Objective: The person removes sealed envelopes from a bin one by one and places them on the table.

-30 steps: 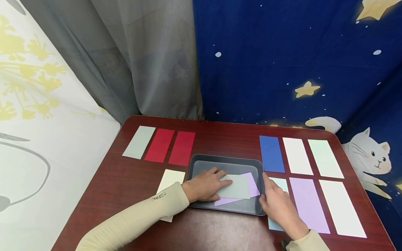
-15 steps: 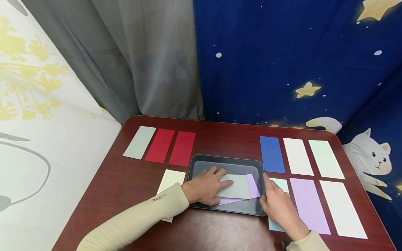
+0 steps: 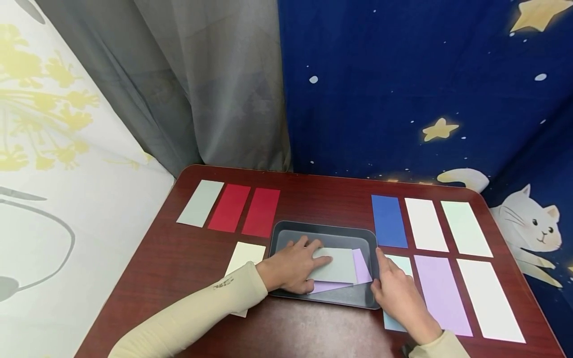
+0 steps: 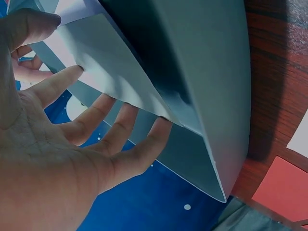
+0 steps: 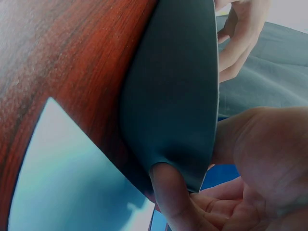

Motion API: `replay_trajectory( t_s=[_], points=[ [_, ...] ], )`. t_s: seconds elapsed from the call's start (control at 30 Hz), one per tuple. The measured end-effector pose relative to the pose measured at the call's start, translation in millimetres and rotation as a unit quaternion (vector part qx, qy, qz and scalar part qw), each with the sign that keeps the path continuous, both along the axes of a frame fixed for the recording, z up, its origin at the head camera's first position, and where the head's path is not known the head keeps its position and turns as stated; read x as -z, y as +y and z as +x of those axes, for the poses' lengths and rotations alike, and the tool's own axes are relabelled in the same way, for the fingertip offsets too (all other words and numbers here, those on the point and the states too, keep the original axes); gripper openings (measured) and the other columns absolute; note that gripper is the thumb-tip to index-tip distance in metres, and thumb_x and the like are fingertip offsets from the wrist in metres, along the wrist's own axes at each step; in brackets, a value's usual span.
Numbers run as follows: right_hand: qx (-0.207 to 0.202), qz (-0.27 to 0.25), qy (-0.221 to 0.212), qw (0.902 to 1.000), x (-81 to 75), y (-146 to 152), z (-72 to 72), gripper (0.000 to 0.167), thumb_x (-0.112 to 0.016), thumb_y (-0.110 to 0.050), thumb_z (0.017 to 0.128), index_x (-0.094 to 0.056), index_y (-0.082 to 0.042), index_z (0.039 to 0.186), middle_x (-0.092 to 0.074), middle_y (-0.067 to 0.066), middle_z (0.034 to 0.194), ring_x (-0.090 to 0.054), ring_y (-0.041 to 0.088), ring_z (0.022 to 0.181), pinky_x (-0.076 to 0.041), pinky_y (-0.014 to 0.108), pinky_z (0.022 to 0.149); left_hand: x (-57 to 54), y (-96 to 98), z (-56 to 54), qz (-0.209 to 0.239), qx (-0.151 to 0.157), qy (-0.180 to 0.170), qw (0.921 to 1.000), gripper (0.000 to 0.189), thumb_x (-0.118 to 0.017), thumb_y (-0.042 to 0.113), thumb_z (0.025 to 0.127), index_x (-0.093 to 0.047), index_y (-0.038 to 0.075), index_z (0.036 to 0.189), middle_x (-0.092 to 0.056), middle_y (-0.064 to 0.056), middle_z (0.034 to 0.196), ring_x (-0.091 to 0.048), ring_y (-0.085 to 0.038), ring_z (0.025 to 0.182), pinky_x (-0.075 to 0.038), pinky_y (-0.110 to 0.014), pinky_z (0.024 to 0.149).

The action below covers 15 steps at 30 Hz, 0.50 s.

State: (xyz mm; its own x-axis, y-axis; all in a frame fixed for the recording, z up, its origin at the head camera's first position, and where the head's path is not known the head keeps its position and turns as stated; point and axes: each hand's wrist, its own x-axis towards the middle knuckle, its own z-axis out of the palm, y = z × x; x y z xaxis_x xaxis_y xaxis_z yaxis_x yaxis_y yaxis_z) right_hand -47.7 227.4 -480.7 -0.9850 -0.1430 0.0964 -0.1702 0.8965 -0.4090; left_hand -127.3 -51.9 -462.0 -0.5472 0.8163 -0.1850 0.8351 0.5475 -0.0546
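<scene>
A dark grey tray [image 3: 323,227] stands on the table with a pale grey-green card [image 3: 337,266] and a lilac card [image 3: 361,271] overlapping inside it. My left hand [image 3: 288,266] reaches in from the left, palm down over the pale card's left end. In the left wrist view, the spread fingertips [image 4: 161,126] touch that card's edge, while the thumb [image 4: 41,26] lies by the lilac card [image 4: 79,9]. My right hand [image 3: 398,288] pinches the tray's right wall; in the right wrist view one finger [image 5: 168,192] presses the outer wall [image 5: 168,96].
On the left lie a pale grey card [image 3: 200,204], two red cards [image 3: 229,208] and a cream card [image 3: 246,255]. On the right are a blue card [image 3: 389,221], a light blue card [image 3: 394,322], a lilac card [image 3: 440,293] and several white or mint cards [image 3: 425,223].
My left thumb has drawn in and now covers the lilac card's lower left corner. The lilac card has slid slightly to the right. The right hand keeps its hold on the tray.
</scene>
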Motion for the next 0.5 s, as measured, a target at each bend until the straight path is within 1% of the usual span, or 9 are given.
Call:
replay_trajectory(
  t_s=[0.2, 0.5],
  points=[
    [-0.001, 0.001, -0.001, 1.0000, 0.0, 0.2, -0.1, 0.075, -0.080, 0.004, 0.085, -0.048, 0.020, 0.152, -0.062, 0.041, 0.140, -0.074, 0.038, 0.075, -0.062, 0.056, 0.071, -2.2, -3.3, 2.0, 0.010, -0.002, 0.002, 0.9999, 0.068, -0.070, 0.048, 0.100, -0.054, 0.032, 0.164, -0.052, -0.008, 0.154, -0.056, -0.029, 0.125, -0.059, -0.044, 0.090],
    [-0.001, 0.001, 0.004, 1.0000, 0.5, 0.1, 0.2, 0.075, -0.080, 0.004, 0.085, -0.049, 0.020, 0.151, -0.062, 0.041, 0.139, -0.075, 0.041, 0.078, -0.062, 0.057, 0.072, -3.7, -7.7, 3.4, 0.018, -0.006, 0.011, 0.9998, 0.067, -0.068, 0.048, 0.100, -0.054, 0.031, 0.164, -0.052, -0.010, 0.155, -0.057, -0.031, 0.127, -0.059, -0.047, 0.090]
  ],
)
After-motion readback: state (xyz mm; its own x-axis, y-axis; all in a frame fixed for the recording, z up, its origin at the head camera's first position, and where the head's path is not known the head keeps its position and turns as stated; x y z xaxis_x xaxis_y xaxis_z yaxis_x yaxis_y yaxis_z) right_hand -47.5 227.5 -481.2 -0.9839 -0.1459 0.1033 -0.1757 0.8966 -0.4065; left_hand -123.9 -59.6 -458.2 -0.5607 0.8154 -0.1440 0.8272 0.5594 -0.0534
